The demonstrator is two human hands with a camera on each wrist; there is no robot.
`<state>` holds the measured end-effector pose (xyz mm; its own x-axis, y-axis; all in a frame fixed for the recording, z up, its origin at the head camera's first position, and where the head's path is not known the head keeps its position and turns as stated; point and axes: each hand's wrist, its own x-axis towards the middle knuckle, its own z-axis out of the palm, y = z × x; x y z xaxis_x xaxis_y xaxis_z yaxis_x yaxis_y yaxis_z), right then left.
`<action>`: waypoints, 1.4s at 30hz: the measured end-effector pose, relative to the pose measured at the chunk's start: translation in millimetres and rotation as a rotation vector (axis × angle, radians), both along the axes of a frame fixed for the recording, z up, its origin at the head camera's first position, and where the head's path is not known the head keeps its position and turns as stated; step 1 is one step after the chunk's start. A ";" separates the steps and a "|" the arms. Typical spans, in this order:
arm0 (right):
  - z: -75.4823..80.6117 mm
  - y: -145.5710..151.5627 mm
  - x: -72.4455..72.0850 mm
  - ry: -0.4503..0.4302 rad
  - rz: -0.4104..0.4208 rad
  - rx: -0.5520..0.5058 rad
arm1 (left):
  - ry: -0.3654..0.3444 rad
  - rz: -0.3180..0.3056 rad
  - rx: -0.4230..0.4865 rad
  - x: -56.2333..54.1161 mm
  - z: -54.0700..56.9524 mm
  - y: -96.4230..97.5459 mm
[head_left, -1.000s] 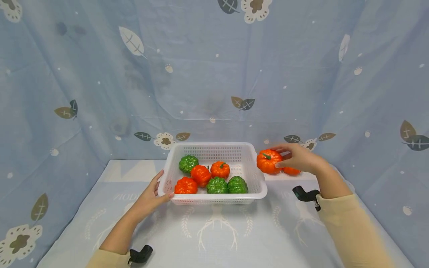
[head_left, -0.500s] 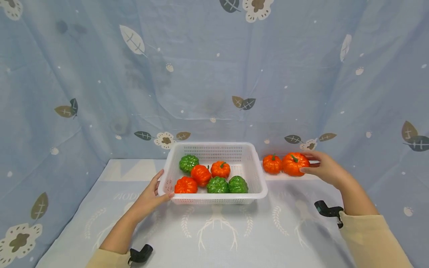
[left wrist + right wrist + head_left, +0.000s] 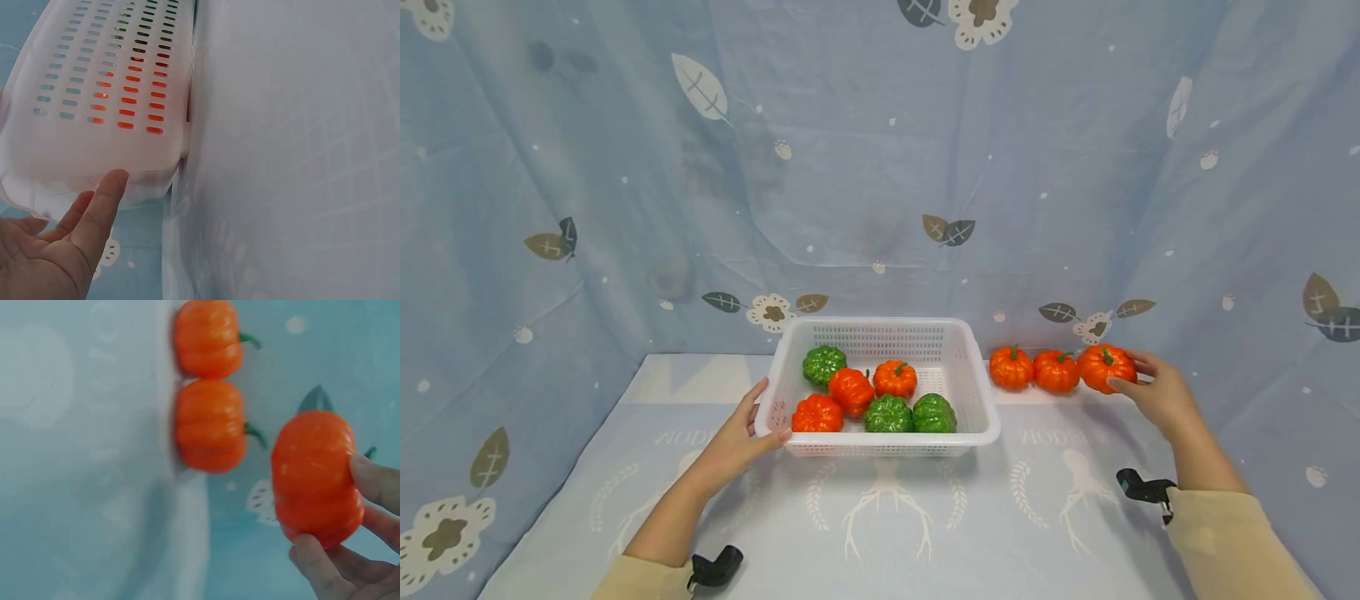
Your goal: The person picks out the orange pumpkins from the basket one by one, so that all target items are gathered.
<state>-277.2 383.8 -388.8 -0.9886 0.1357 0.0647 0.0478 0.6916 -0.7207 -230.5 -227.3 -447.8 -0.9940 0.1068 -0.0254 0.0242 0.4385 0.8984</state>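
Observation:
At the right end of a row, my right hand (image 3: 1161, 392) holds an orange toy pumpkin (image 3: 1107, 367) with a green stem, thumb and fingers on its sides. In the right wrist view this pumpkin (image 3: 317, 478) appears apart from the other two. Those orange pumpkins, one nearer the basket (image 3: 1011, 368) and one in the middle (image 3: 1056, 372), sit side by side along the table's back edge. My left hand (image 3: 730, 442) grips the left end of a white plastic basket (image 3: 891, 440), thumb on its front rim. The left wrist view shows fingers against the slotted basket wall (image 3: 87, 150).
Inside the basket lie three orange-red pumpkins, one at the back (image 3: 895, 380), and three green ones, one in the far left corner (image 3: 823, 365). A pale patterned cloth covers the table (image 3: 880, 525). Blue printed curtains (image 3: 850, 167) stand behind and at both sides.
My right hand has carried its pumpkin from beside the basket rightward, past the two standing pumpkins, to the row's right end. The middle pumpkin now shows fully. My left hand stays on the basket.

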 end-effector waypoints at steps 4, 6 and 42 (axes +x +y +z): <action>-14.2 7.2 -10.9 -0.025 -0.120 -0.034 | -0.001 0.002 -0.005 -0.3 0.0 -0.2; -21.7 10.3 -16.6 -0.040 -0.160 -0.048 | -0.002 0.003 -0.007 -0.2 0.6 0.0; -61.9 9.8 -60.1 -0.161 -0.304 -0.081 | -0.014 0.004 0.013 0.1 -0.8 2.3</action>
